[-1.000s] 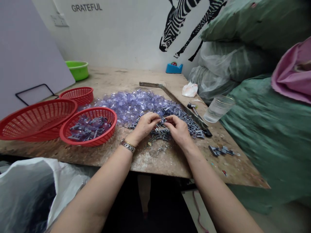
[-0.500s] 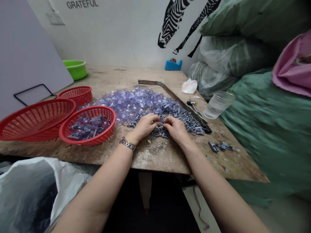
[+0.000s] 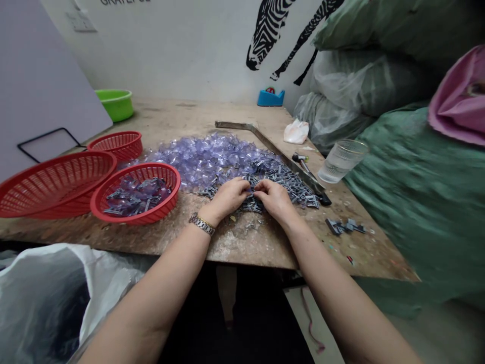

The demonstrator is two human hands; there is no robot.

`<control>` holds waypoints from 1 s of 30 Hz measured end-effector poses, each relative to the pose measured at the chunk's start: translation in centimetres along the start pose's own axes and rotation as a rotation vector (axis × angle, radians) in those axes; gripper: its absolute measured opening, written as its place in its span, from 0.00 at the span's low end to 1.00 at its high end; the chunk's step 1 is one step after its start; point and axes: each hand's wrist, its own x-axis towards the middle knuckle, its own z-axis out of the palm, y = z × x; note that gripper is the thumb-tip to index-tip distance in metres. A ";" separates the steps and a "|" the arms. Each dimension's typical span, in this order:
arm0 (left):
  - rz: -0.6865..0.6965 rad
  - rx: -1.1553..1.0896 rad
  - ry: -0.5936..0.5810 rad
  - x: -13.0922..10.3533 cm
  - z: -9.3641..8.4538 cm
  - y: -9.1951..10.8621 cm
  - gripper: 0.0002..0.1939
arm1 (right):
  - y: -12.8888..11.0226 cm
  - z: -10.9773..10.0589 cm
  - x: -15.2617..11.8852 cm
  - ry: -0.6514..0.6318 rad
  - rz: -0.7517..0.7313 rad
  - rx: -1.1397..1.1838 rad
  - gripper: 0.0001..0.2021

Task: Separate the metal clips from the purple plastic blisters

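My left hand [image 3: 230, 197], with a metal watch at the wrist, is closed in a pinch at the near edge of a pile of small grey parts [image 3: 299, 189]. Close beside it on the right, my right hand [image 3: 273, 198] also pinches with thumb and forefinger. What lies between the fingertips is too small to make out. Behind the hands spreads a heap of clear purple pieces [image 3: 204, 156]. A red basket [image 3: 172, 199] to the left contains purple pieces with grey parts.
Two more red baskets [image 3: 56, 179] and a green basin [image 3: 123, 106] stand left. A bent metal bar [image 3: 267, 144] borders the heap. Right of it are a glass [image 3: 339, 162], a small hammer [image 3: 303, 162] and grey pieces [image 3: 344, 226]. Green sacks [image 3: 409, 202] adjoin the table's right side.
The view has shifted slightly. Both hands stay close together at the grey parts, with only small changes in the fingers.
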 end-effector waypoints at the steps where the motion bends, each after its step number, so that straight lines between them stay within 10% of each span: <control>1: -0.012 -0.004 -0.008 0.1 0.0 -0.1 0.07 | 0.0 0.1 0.0 -0.001 0.001 0.004 0.03; 30: -0.095 -0.010 -0.082 0.3 -0.2 0.8 0.08 | 0.9 0.1 1.2 -0.131 0.056 0.073 0.02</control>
